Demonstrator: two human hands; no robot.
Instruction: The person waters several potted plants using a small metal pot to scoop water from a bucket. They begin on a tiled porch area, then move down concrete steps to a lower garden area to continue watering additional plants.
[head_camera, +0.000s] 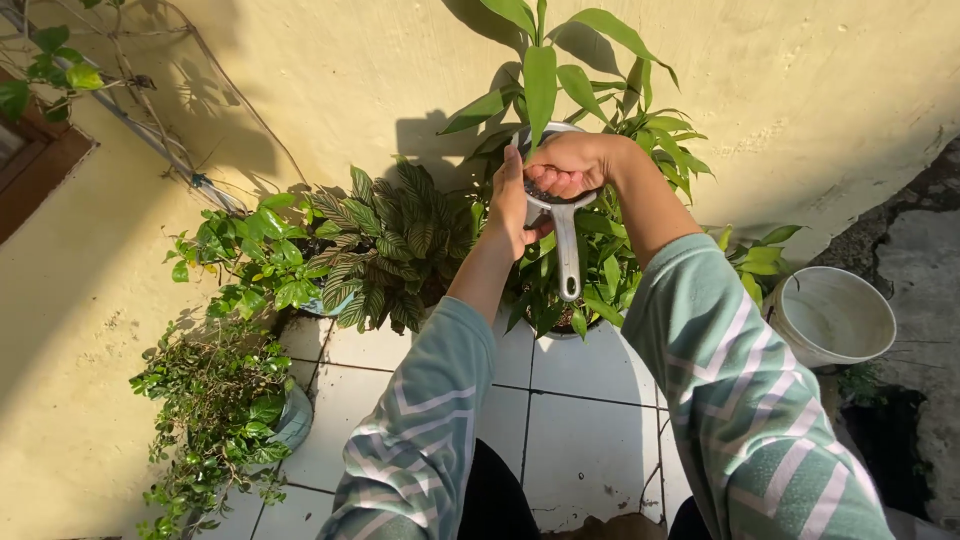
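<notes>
Outdoors, a white strainer with a long pale handle is held over the tall green plant against the wall, handle hanging down toward the person. Right hand is curled into a loose fist pressed into the strainer's bowl, fingers together; what it presses on is hidden under the knuckles. Left hand lies flat along the bowl's left rim, fingers straight and together, steadying rather than clamped round it. Both arms wear green sleeves with pale chevron stripes. Risk, as a judgement: the strainer is braced only by a flat palm on one side, so a hard push from the fist could tip the bowl and drop its contents onto the leaves or the tiles; the dangling handle could also snag a leaf and bend the stem. Just left of the tall plant stands a striped-leaf plant, then a smaller bright-green bush, and lower left a trailing small-leaved plant in a grey-blue pot. A white bucket sits tilted to the right, well apart from the hands. Ground is white square tile with dark grout lines, giving way to rough dark paving at right. Wall is pale yellow plaster, sunlit with sharp leaf shadows; a brown window frame shows at far left.
</notes>
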